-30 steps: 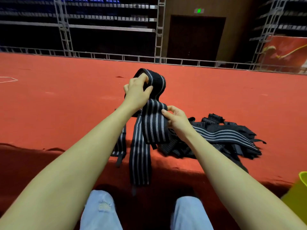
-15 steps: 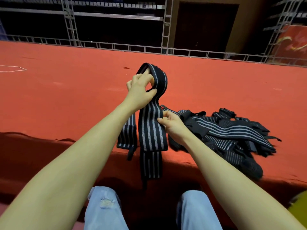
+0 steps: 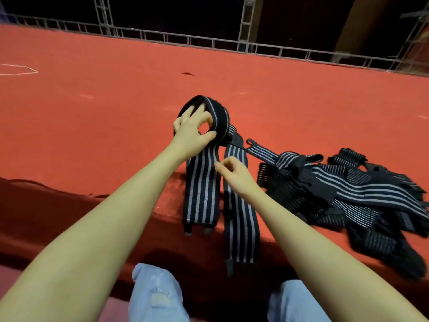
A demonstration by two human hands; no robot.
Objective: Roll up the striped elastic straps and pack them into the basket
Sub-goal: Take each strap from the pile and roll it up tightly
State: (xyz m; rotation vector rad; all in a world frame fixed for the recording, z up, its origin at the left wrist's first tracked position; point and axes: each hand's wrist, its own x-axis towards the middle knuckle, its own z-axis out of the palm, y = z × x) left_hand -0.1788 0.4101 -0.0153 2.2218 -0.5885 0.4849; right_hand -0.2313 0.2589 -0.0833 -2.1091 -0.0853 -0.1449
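The black elastic strap with grey stripes [image 3: 202, 182] is pinched at its looped far end by the left hand [image 3: 191, 133], both tails draped over the red carpeted ledge [image 3: 116, 135]. The right hand [image 3: 234, 175] is hovering just beside it, fingers loosely curled, grip on nothing. More straps are piled up [image 3: 343, 196] to the right.

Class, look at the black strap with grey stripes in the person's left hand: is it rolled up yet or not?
Not rolled. The black grey-striped strap merely loops over the left hand; both tails hang flat over the red ledge.

Black grey-striped strap [image 3: 201, 182] looped, tails draped beside tangled straps [image 3: 343, 194].
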